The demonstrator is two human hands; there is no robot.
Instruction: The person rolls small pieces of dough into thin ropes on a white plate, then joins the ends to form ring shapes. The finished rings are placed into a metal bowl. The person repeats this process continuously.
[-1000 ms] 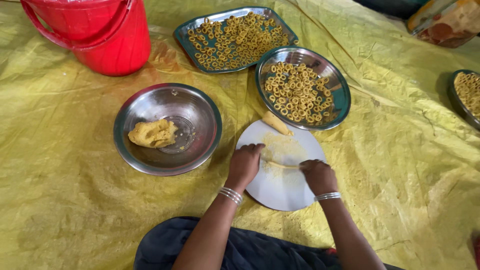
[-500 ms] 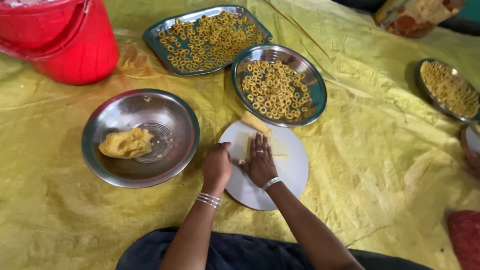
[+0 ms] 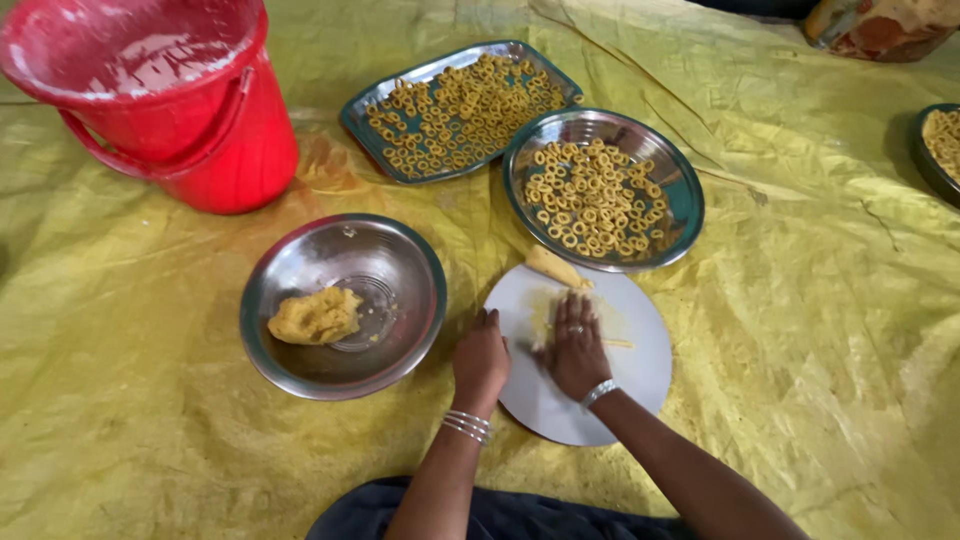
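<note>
1. Right hand: laid flat, palm down, fingers spread and pointing away from the person, on the round white board. It presses on a thin strand of yellow dough, whose end shows just to the right of the hand. The grip is wide, flattened over the dough rather than closed about it.
2. Left hand: rests at the left edge of the white board, fingers curled loosely. Whether it holds anything cannot be told; no object shows in it.
3. A wedge-shaped piece of dough lies at the far rim of the board, just beside the round steel plate.
4. A smear of yellow dough marks the board surface beneath and ahead of the right hand.
5. Steel bowl: stands left of the board, near the left hand, and contains one lump of yellow dough.
6. Round steel plate: sits just beyond the board, filled with small dough rings.
7. Rectangular tray: lies beyond the round plate, touching or nearly touching it, also covered with rings.
8. Red bucket: stands at far left, well apart from the hands.
9. All items rest on a yellow sheet spread over the floor.
</note>
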